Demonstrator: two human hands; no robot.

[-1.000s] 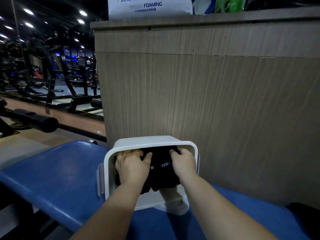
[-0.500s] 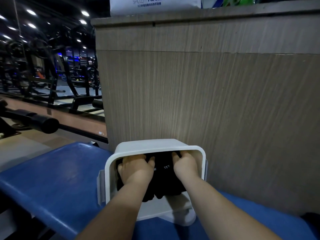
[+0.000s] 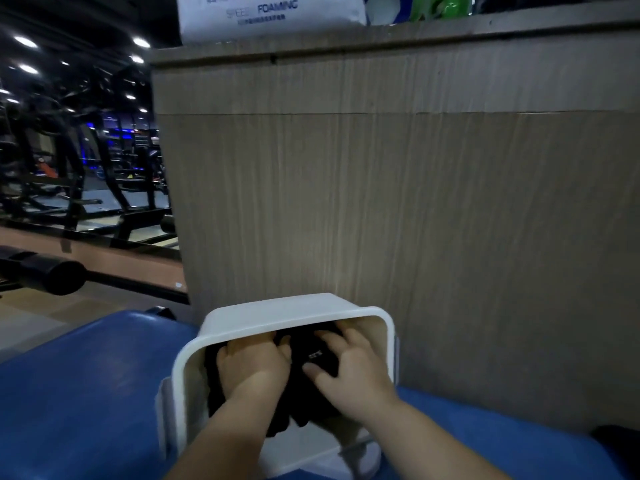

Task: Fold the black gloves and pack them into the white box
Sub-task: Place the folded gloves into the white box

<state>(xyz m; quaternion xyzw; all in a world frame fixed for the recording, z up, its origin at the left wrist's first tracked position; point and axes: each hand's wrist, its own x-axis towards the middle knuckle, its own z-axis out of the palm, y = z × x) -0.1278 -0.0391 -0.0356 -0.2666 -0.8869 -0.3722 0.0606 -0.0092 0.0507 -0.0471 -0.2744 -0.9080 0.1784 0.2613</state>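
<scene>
The white box stands on a blue padded bench, its opening tipped toward me. Inside it lie the black gloves, folded into a dark bundle with a small white mark on top. My left hand is inside the box on the left part of the bundle, fingers curled down into the fabric. On the right part my right hand lies with fingers spread and pressing down. The lower edge of the gloves hangs over the box's near side.
A tall wood-grain counter wall rises directly behind the box. The blue bench stretches left and right of it. Dark gym machines and a black padded roller fill the left background. A white bag sits on the counter.
Both hands have pushed the gloves deeper into the box, and the box now tips more toward me. My right fingers have spread out over the bundle.
</scene>
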